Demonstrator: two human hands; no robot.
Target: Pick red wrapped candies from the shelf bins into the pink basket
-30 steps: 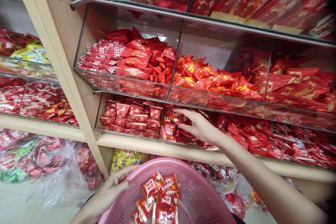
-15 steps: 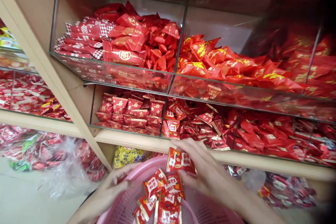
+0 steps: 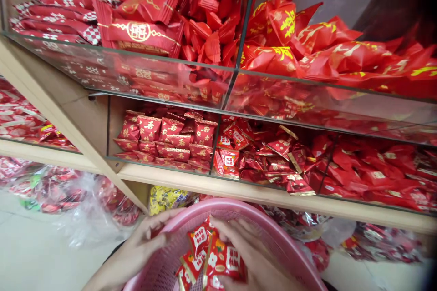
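Lowered since the earlier head frame, the right hand (image 3: 251,254) is now being held within the rim of the pink basket (image 3: 225,204), and the packet (image 3: 227,259) is being carried down with it; the shelving is being shown higher in the view.

In the head view, the red packet is being held between the thumb and fingers of the right hand, close over the loose packets (image 3: 199,238) in the basket, part of which are being covered by it. The left hand (image 3: 150,236) is being rested at the basket's near-left rim, with its fingers being kept along the edge and its thumb being spread apart from them; how firmly the rim is being gripped cannot be told.

Beyond the basket, dark red packs (image 3: 167,141) are being kept in rows in the lower bin, and beside them, past a divider, a looser mixed pile (image 3: 262,154) is being held. Above, larger red packs (image 3: 143,32) are being stacked behind a clear front. Below the wooden shelf (image 3: 191,191), yellow packs (image 3: 167,198) are being partly hidden by the basket. At the left, clear bags (image 3: 99,213) are being bunched on the floor (image 3: 27,254).
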